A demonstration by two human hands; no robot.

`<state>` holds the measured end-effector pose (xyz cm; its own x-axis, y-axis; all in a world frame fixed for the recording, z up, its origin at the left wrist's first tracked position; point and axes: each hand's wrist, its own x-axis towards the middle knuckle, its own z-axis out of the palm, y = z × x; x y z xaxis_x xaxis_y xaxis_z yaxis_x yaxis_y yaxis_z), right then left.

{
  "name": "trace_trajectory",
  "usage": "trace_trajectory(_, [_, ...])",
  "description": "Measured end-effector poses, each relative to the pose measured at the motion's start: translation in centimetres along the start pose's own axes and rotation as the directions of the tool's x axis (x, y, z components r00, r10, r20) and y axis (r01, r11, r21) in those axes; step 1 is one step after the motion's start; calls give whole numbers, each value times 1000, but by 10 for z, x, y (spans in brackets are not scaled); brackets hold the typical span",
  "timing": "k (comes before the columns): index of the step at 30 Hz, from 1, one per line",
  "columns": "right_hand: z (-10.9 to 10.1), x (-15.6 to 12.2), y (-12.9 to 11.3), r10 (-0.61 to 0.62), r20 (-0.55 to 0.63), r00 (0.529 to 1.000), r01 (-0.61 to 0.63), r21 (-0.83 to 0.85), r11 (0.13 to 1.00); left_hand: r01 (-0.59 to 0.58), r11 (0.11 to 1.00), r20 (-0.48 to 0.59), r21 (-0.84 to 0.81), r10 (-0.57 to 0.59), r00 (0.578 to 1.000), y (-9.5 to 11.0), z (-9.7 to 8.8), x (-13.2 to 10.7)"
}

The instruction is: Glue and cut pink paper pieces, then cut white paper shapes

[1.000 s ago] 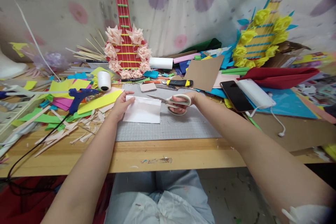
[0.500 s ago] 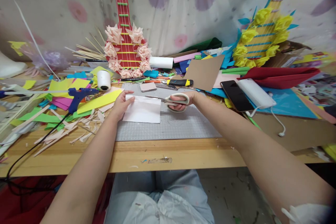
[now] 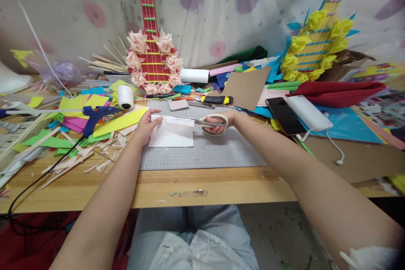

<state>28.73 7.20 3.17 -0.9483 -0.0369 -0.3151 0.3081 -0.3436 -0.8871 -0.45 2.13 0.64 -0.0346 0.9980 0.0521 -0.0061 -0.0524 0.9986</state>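
Note:
My left hand [image 3: 149, 125] pinches the upper left corner of a white sheet of paper [image 3: 172, 136], which is above the grey cutting mat [image 3: 228, 152]. Fingers of my right hand [image 3: 223, 124] are in the loops of pale-handled scissors [image 3: 215, 125]. The scissor blades point left and lie along the paper's upper edge, at its right end; the paper partly hides them. A small pinkish block [image 3: 178, 105] sits on the mat behind the paper.
A blue glue gun [image 3: 95, 118] and paper scraps [image 3: 76, 156] lie on the left. Behind are a yellow-black utility knife [image 3: 217, 99], a thread spool [image 3: 125, 96] and a flower-trimmed red paper guitar [image 3: 153, 65]. A phone [image 3: 285, 115] and power bank [image 3: 309, 112] lie right.
The scissor handles have come closer together and the blades have closed at the paper's upper edge. My left hand keeps its hold on the paper, with little movement.

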Motion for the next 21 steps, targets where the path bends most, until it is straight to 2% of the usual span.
trace_trajectory(6, [1,2,2,-17,7,1000,18,-40,999,9,996,1,84,-9,1000,4,-1,-4])
trace_trajectory(13, [-3,4,2,11,-2,1000,-11,-83,996,4,995,10,99,-5,1000,6,5,-6])
trace_trajectory(21, [-1,9,-9,10,20,1000,-7,-159,987,-31,995,6,93,31,1000,7,8,-7])
